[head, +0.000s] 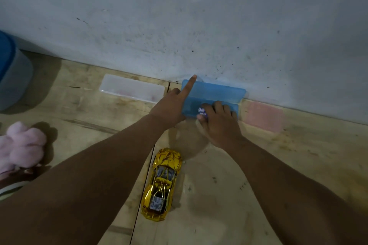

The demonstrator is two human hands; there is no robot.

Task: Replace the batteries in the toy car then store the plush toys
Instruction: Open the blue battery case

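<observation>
A shiny gold toy car [162, 184] lies on the wooden floor between my forearms. A blue plastic case [216, 93] stands open against the wall. My left hand [171, 105] rests at the case's left edge, its index finger stretched up along the raised lid. My right hand [218, 123] reaches into the case and its fingers close around white and blue batteries [201, 111]. A pink plush toy [21, 146] lies at the left edge of the view.
A clear flat case [132, 90] lies by the wall left of the blue one, a pink flat case [263, 116] to its right. A translucent bin with a blue lid [12, 73] stands at far left. The grey wall fills the upper half.
</observation>
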